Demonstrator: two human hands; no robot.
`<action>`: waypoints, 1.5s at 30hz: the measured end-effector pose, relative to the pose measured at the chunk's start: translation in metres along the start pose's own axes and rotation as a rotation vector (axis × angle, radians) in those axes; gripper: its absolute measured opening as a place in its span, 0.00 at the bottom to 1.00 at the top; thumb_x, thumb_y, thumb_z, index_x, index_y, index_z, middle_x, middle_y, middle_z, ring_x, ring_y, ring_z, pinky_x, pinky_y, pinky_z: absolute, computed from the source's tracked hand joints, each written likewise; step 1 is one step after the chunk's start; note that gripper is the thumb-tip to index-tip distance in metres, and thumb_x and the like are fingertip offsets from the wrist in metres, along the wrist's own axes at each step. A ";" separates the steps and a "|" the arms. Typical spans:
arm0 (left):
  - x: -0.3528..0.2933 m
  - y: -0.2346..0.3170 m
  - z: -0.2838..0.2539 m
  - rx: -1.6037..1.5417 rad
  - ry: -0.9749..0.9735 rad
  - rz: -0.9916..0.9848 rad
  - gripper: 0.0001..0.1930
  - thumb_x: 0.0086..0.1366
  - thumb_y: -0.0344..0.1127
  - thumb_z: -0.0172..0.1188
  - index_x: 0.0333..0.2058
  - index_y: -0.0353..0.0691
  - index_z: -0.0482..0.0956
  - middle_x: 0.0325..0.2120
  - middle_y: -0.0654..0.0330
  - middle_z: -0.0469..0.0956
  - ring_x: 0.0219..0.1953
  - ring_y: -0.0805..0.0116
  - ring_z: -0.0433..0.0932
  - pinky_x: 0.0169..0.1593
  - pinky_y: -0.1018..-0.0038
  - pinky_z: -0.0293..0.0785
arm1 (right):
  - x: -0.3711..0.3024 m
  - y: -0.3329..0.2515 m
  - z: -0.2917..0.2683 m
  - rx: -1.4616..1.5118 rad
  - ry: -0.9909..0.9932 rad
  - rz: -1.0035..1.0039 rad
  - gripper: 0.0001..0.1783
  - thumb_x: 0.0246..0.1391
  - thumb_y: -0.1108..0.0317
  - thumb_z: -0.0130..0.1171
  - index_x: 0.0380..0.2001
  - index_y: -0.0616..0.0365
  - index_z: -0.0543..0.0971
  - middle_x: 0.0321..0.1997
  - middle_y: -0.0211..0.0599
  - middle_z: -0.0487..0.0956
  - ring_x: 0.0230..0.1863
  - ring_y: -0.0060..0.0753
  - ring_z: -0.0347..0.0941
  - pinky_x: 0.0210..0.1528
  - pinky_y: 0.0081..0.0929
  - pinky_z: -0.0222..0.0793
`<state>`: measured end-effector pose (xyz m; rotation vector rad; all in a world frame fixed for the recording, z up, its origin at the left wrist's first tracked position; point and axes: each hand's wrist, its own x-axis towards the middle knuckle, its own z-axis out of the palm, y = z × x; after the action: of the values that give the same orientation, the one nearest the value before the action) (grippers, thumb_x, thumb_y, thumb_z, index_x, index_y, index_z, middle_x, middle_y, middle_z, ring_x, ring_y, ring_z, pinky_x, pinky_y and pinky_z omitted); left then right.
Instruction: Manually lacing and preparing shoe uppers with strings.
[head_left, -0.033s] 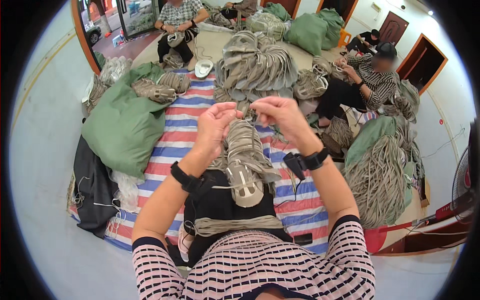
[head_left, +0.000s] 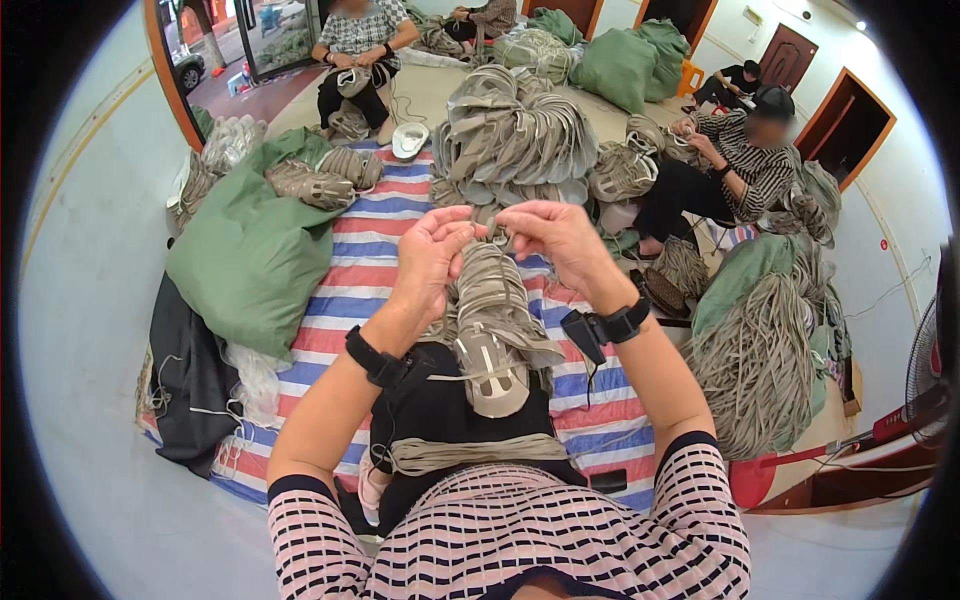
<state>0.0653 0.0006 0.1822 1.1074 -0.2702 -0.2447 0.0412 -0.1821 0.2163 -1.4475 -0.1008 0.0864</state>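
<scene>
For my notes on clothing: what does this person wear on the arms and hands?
Both hands, left hand and right hand, are bare, without gloves. Each wrist carries a black band: left band, right band with a small black tab. Short sleeves are pink with black stripes and dark cuffs.

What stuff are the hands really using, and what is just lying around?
In use: left hand, right hand, bundle of grey-green straps, shoe upper piece.

Lying about: green sack, striped mat, heap of straps, white cap.

Matt woven fabric shoe uppers [head_left: 490, 330]
</scene>
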 end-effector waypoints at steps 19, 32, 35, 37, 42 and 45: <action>0.000 0.002 -0.001 0.163 0.065 -0.028 0.06 0.59 0.32 0.57 0.32 0.36 0.76 0.21 0.66 0.75 0.14 0.84 0.66 0.16 0.88 0.53 | 0.021 0.007 0.019 -0.176 -0.077 -0.114 0.10 0.49 0.73 0.59 0.35 0.67 0.78 0.28 0.36 0.79 0.24 0.19 0.74 0.29 0.16 0.72; 0.002 0.009 -0.004 0.164 -0.078 0.001 0.08 0.58 0.35 0.59 0.33 0.36 0.77 0.23 0.66 0.76 0.22 0.82 0.70 0.25 0.86 0.63 | 0.012 -0.005 0.025 -0.080 -0.062 -0.084 0.04 0.50 0.73 0.58 0.28 0.62 0.77 0.29 0.32 0.77 0.28 0.17 0.71 0.31 0.15 0.69; -0.001 0.010 -0.003 0.143 -0.111 0.023 0.08 0.59 0.35 0.58 0.35 0.36 0.77 0.26 0.68 0.75 0.27 0.83 0.70 0.30 0.85 0.65 | 0.012 -0.003 0.025 -0.083 -0.034 -0.157 0.06 0.46 0.71 0.62 0.28 0.62 0.77 0.26 0.30 0.77 0.26 0.15 0.68 0.29 0.14 0.65; -0.005 0.013 -0.002 0.112 -0.131 0.007 0.08 0.60 0.35 0.57 0.35 0.37 0.78 0.27 0.69 0.76 0.30 0.83 0.70 0.34 0.84 0.64 | 0.011 -0.002 0.024 -0.102 -0.045 -0.184 0.05 0.47 0.72 0.61 0.28 0.61 0.77 0.27 0.30 0.77 0.28 0.17 0.69 0.30 0.15 0.65; -0.004 0.011 -0.009 -0.019 -0.173 -0.008 0.09 0.59 0.35 0.58 0.35 0.37 0.78 0.27 0.69 0.76 0.30 0.83 0.69 0.33 0.84 0.64 | 0.001 -0.008 0.040 -0.024 -0.069 -0.140 0.06 0.51 0.71 0.57 0.32 0.61 0.78 0.31 0.28 0.76 0.32 0.15 0.67 0.37 0.15 0.63; -0.012 0.013 -0.009 0.098 -0.132 0.022 0.09 0.60 0.35 0.57 0.34 0.36 0.77 0.27 0.69 0.75 0.31 0.82 0.69 0.35 0.83 0.65 | 0.009 -0.003 0.025 -0.255 -0.097 -0.266 0.10 0.52 0.68 0.56 0.35 0.62 0.79 0.33 0.29 0.77 0.36 0.17 0.71 0.41 0.17 0.66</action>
<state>0.0576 0.0182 0.1893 1.1865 -0.4158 -0.2876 0.0467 -0.1567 0.2226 -1.6707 -0.3949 -0.0769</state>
